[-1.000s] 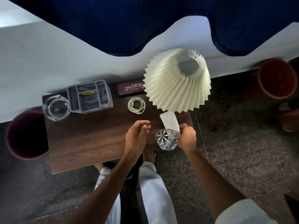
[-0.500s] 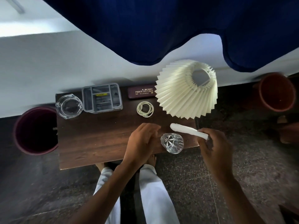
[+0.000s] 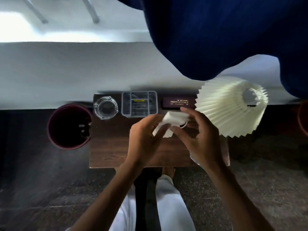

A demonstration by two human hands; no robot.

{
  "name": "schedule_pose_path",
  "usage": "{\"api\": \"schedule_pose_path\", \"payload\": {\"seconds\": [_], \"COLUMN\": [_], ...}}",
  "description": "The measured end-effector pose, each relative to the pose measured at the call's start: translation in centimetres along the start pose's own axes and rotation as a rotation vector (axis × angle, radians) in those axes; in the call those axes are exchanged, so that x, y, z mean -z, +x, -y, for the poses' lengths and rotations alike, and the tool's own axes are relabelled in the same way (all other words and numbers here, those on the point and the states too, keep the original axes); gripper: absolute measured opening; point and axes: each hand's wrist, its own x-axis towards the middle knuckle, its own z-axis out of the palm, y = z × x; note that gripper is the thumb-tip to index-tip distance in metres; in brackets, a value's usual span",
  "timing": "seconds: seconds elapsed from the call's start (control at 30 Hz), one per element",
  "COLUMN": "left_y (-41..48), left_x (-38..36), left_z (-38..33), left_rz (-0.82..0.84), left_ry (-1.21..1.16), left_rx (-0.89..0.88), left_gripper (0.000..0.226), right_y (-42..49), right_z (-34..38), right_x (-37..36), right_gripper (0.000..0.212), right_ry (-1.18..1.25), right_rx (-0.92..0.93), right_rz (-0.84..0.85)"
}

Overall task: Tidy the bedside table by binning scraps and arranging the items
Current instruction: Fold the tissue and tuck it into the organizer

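Above the middle of the dark wooden bedside table [image 3: 108, 150], both my hands hold a white piece of paper [image 3: 173, 120]. My left hand [image 3: 145, 140] pinches its lower left part. My right hand [image 3: 198, 139] grips its right side from above. A dark maroon bin [image 3: 55, 117] stands on the floor just left of the table. The drinking glass is hidden behind my right hand. Only a small loop of the white cable coil [image 3: 184, 125] shows by my right fingers.
Along the table's back edge stand a glass ashtray [image 3: 105, 107], a grey compartment organiser [image 3: 139, 104] and a maroon spectacle case [image 3: 178, 102]. A pleated cream lampshade [image 3: 228, 110] overhangs the right end. A blue curtain [image 3: 216, 39] hangs above. A terracotta pot [image 3: 303, 117] sits far right.
My right hand lifted the paper from beside the glass and brought it left over the table's middle. My left hand rose and took hold of the paper too.
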Motion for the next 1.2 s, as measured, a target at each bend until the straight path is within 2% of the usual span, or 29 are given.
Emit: {"api": "schedule_pose_path", "payload": {"seconds": [0.07,0.17,0.23,0.3,0.37,0.47,0.57,0.67,0.73,0.87,1.2], "left_y": [1.1,2.7,3.7,4.6,5.3,6.2,6.5,6.3,5.9,5.6,6.6], "left_x": [1.5,3.5,4.2,4.4,4.1,3.2,1.8,0.3,-0.5,-1.6,-2.1], "left_z": [0.9,2.3,3.1,3.8,4.5,5.3,4.9,4.5,4.5,5.7,7.4], "left_rz": [0.008,0.055,0.024,-0.030,-0.086,-0.130,-0.026,0.150,0.230,0.248,0.207], "left_ry": [-0.140,-0.236,-0.237,-0.231,-0.208,-0.158,-0.229,-0.354,-0.442,-0.471,-0.551], "left_rx": [0.099,0.151,0.177,0.212,0.268,0.329,0.342,0.406,0.469,0.569,0.642], "left_gripper": [0.014,0.016,0.015,0.018,0.024,0.024,0.030,0.039,0.051,0.070,0.079], "right_y": [1.4,3.2,4.1,5.0,6.1,7.2,7.2,6.9,6.7,6.5,7.4], "right_z": [0.3,0.3,0.6,0.9,0.6,0.2,0.3,0.2,-0.2,-0.9,-2.1], "right_x": [-2.1,-4.8,-6.3,-7.5,-8.4,-9.3,-9.9,-10.7,-11.4,-12.7,-13.2], "right_gripper": [0.052,0.042,0.032,0.022,0.016,0.020,0.030,0.022,0.019,0.015,0.021], "right_ry": [0.133,0.152,0.163,0.131,0.061,-0.058,-0.118,-0.133,-0.138,-0.125,-0.125], "right_rx": [-0.150,-0.168,-0.189,-0.186,-0.185,-0.294,-0.325,-0.317,-0.317,-0.313,-0.258], "right_rz": [0.091,0.165,0.164,0.089,-0.059,-0.221,-0.266,-0.291,-0.285,-0.234,-0.096]}}
